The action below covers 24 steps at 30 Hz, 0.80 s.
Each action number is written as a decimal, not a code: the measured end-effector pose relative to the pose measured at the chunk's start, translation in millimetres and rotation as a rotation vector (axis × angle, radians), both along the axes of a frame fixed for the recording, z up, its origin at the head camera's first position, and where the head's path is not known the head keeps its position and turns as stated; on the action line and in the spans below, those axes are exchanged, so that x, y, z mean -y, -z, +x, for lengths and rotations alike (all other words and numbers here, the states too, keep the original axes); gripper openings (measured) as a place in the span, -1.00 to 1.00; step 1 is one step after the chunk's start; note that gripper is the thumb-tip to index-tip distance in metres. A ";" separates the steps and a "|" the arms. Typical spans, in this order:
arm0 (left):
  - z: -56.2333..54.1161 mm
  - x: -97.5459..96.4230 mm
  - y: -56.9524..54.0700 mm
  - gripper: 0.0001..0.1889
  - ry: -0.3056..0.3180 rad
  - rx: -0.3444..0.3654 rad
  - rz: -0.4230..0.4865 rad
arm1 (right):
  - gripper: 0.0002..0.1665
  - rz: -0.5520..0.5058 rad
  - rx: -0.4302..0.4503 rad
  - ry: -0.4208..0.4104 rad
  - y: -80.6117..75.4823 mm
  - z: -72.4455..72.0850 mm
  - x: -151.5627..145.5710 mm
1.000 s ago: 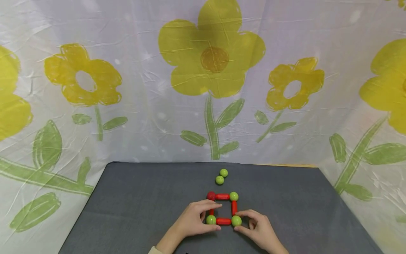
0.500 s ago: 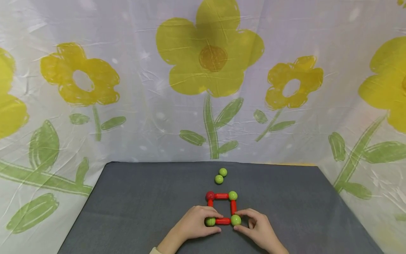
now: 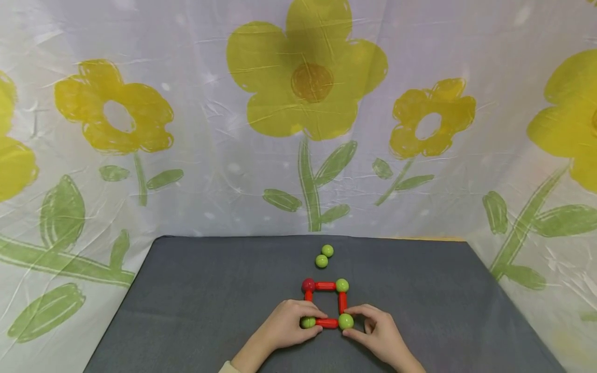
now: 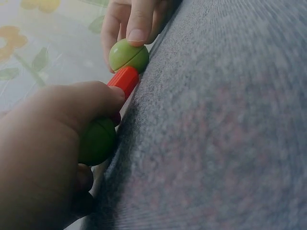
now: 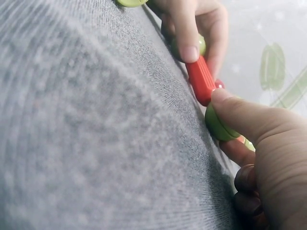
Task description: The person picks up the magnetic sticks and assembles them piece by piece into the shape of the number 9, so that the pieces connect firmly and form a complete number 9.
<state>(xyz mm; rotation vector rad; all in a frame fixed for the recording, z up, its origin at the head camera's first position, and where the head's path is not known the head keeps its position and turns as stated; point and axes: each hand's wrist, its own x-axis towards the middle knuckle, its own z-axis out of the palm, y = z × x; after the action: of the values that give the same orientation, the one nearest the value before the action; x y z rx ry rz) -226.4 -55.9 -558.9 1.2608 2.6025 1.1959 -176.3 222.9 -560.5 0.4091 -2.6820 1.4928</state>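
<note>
A square of red magnetic rods and balls lies on the dark cloth. Its far left corner is a red ball; a green ball forms the far right one. At the near left corner, my left hand curls round a green ball, its thumb and fingers pinching the left end of the near red rod. My right hand pinches the near right green ball between thumb and index finger. In the right wrist view that rod links both held corners. My left fingers partly hide the left rod.
Two loose green balls lie close together beyond the square. The dark cloth-covered table ends at a backdrop printed with yellow flowers.
My left fingers have come down toward the near side, and thumb and fingers have closed in on the near rod's left end. My right hand keeps its pinch on the green ball.
</note>
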 end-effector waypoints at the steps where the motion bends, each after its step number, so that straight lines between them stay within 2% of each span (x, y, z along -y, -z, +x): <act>1: 0.0 0.1 0.0 -0.80 -0.001 0.002 0.007 | -0.56 -0.003 0.002 0.000 -0.4 0.1 0.2; 7: 0.8 0.7 -0.1 -0.78 -0.004 0.008 0.046 | -0.56 -0.014 -0.022 -0.007 0.1 0.1 0.2; 11: 1.6 1.6 -0.4 -0.63 -0.045 -0.004 0.081 | -0.56 -0.005 -0.013 -0.008 0.8 -0.2 0.2; 13: 1.3 1.8 -1.8 -0.48 -0.113 0.004 0.107 | -0.55 -0.001 -0.003 -0.008 0.7 -0.5 0.1; 16: -0.7 2.5 -4.1 -0.20 -0.253 0.064 0.140 | -0.54 0.006 0.006 -0.009 0.6 -0.9 0.0; 18: -2.7 4.1 -4.9 -0.01 -0.326 0.129 0.112 | -0.54 0.008 0.012 -0.008 0.2 -0.7 0.1; 19: -4.1 5.3 -4.6 0.08 -0.343 0.160 0.085 | -0.54 0.009 0.013 -0.007 0.1 -0.8 -0.1; 21: -7.4 8.7 -3.1 0.21 -0.336 0.209 0.004 | -0.54 0.017 0.018 -0.006 -0.3 -1.0 -0.1; 24: -12.1 15.6 -1.1 0.34 -0.266 0.258 -0.088 | -0.55 0.027 0.019 -0.007 -1.3 -1.4 -0.1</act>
<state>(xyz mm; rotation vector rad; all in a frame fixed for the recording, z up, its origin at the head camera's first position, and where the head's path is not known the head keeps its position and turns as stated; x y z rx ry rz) -238.5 -71.6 -557.8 0.7066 2.6498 1.1703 -177.7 223.0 -559.2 0.4077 -2.7212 1.4709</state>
